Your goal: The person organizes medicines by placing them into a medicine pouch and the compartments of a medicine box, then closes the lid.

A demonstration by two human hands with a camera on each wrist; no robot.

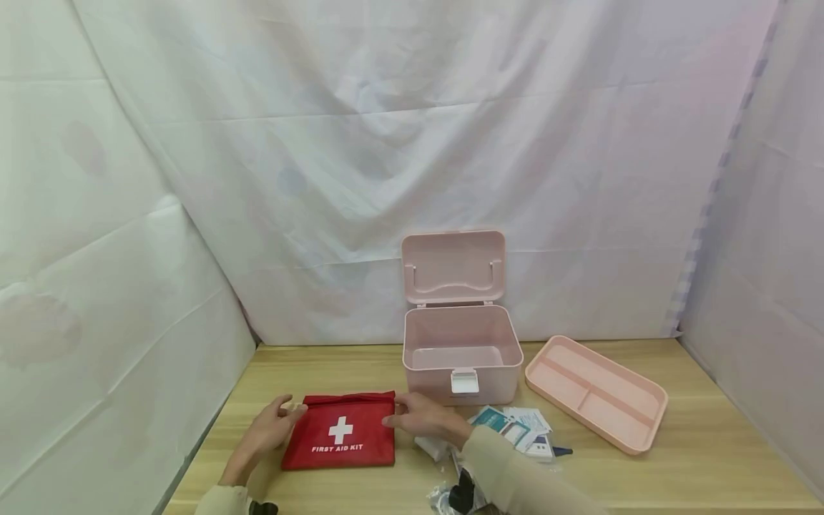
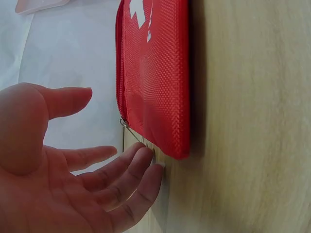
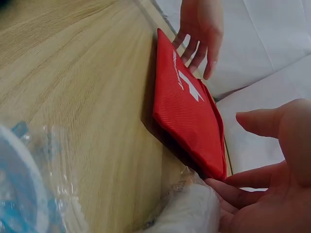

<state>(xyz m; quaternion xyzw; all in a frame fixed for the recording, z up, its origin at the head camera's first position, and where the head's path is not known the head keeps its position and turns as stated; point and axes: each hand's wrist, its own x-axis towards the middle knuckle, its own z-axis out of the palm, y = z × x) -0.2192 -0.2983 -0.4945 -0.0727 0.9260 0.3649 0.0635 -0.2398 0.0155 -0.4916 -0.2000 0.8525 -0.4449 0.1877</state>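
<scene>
A red first aid pouch (image 1: 367,427) with a white cross and lettering lies flat on the wooden table. At its left edge is my left hand (image 1: 267,431), thumb and fingers spread; in the left wrist view a zipper pull (image 2: 123,122) hangs at the pouch's corner near the fingertips. My right hand (image 1: 426,417) is at the upper right corner, thumb apart from the fingers. In the right wrist view, its fingertips meet or nearly meet the pouch's edge. Neither hand grips the pouch. Beside the right fingers lies a white wrapped roll (image 3: 194,211).
Behind the right hand stands a pink box (image 1: 421,379) with its lid (image 1: 453,265) raised. A pink divided tray (image 1: 634,447) lies to the right. Several packets (image 1: 498,422) and clear-wrapped items (image 1: 440,497) lie near the right forearm. White cloth (image 1: 322,179) hangs behind.
</scene>
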